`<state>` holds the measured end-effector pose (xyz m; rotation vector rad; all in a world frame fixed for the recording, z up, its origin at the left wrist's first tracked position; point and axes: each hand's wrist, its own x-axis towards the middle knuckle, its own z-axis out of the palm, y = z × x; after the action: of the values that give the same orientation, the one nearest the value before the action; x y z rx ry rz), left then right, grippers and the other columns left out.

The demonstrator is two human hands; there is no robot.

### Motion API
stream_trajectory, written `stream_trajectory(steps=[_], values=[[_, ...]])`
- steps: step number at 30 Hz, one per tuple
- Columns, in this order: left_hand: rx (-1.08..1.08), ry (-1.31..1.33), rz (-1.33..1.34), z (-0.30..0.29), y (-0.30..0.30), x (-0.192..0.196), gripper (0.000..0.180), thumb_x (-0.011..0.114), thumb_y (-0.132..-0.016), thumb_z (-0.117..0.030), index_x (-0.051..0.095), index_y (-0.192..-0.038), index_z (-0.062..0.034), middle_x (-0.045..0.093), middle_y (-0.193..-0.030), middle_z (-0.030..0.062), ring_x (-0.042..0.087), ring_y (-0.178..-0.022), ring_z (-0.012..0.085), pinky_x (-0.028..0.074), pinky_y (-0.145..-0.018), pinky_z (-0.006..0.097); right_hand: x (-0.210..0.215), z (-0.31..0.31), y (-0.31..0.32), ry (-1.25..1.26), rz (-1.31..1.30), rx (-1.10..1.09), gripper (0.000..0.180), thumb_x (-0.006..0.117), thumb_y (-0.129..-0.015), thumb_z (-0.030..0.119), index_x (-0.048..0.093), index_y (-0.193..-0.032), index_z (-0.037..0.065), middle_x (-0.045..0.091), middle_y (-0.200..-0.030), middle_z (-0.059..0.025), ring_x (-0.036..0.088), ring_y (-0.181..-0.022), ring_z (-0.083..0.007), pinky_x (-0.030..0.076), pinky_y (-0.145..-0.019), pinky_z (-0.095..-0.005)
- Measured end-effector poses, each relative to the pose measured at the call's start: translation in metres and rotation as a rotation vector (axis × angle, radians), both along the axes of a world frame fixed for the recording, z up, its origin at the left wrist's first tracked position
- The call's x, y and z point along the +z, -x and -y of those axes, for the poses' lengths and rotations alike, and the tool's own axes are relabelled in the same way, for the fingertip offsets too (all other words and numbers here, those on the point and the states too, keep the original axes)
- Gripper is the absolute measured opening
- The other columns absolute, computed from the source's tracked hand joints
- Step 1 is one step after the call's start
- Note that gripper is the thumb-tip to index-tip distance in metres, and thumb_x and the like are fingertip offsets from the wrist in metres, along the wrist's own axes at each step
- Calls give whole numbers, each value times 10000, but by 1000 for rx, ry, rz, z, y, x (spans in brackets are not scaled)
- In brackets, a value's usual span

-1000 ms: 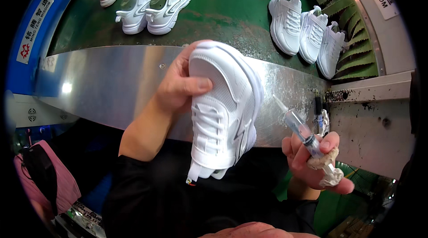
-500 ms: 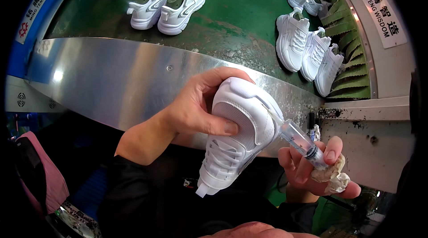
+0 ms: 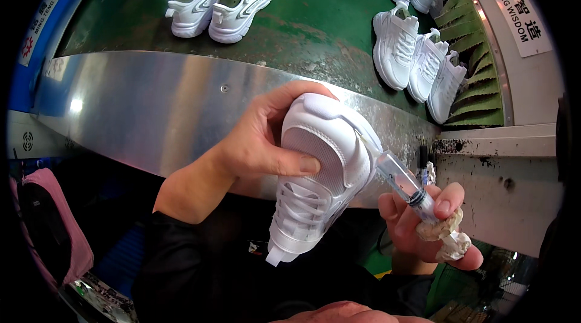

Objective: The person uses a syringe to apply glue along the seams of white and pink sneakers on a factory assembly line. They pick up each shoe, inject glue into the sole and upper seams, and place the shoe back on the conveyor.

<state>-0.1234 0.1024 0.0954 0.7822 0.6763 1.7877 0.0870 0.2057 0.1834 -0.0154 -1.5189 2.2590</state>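
My left hand (image 3: 266, 141) is closed round the toe end of a white sneaker (image 3: 308, 196), thumb on the mesh upper and fingers over toward the sole. The shoe's toe points up and away, its heel tab down toward me. In my right hand (image 3: 417, 226) is a clear plastic syringe (image 3: 404, 181) with a black plunger seal. Its tip end is at the side of the toe, by the seam between upper and sole; whether it touches I cannot tell. Crumpled off-white wrapping (image 3: 446, 235) sits round the plunger end, by my right fingers.
A metal ledge (image 3: 151, 105) borders a green conveyor belt (image 3: 302, 38). A pair of white sneakers (image 3: 242, 5) stands at the back left; several more (image 3: 396, 47) line the right, beside green flap curtains (image 3: 475, 75). A pink-and-black bag (image 3: 54, 226) lies at lower left.
The shoes on the belt appear shifted slightly left and up in the picture. Both hands keep their holds; the syringe tip has moved a little down along the shoe's toe edge.
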Motion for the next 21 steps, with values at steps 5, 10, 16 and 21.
stream_trajectory(steps=[5,10,16,21], values=[[54,75,1,-1,2,0,755,803,-551,-112,477,-1227,-33,569,-1094,79,570,-1010,180,450,-884,302,-11,-3,-12,8,-13,-21,658,666,-715,624,466,-1120,146,570,-717,-103,369,-690,-162,234,-591,-302],[30,-31,38,-6,10,-14,725,731,-644,36,431,-1299,-53,587,-1118,63,561,-1035,161,440,-915,318,-31,-7,-24,28,-56,-47,706,649,-702,656,472,-1132,124,587,-786,-116,396,-711,-162,264,-612,-298],[113,63,120,-8,9,-16,704,710,-631,-10,453,-1287,-41,586,-1130,89,563,-1042,177,438,-926,319,-57,-7,-30,66,-193,-97,849,570,-676,751,495,-1124,33,595,-899,-116,452,-804,-187,376,-670,-295],[109,139,94,-10,12,-17,605,670,-654,-78,483,-1224,-4,604,-1084,112,597,-991,203,472,-883,323,-75,-11,-36,73,-218,-76,872,627,-666,710,481,-1134,-11,548,-948,-111,469,-807,-186,426,-631,-281]])
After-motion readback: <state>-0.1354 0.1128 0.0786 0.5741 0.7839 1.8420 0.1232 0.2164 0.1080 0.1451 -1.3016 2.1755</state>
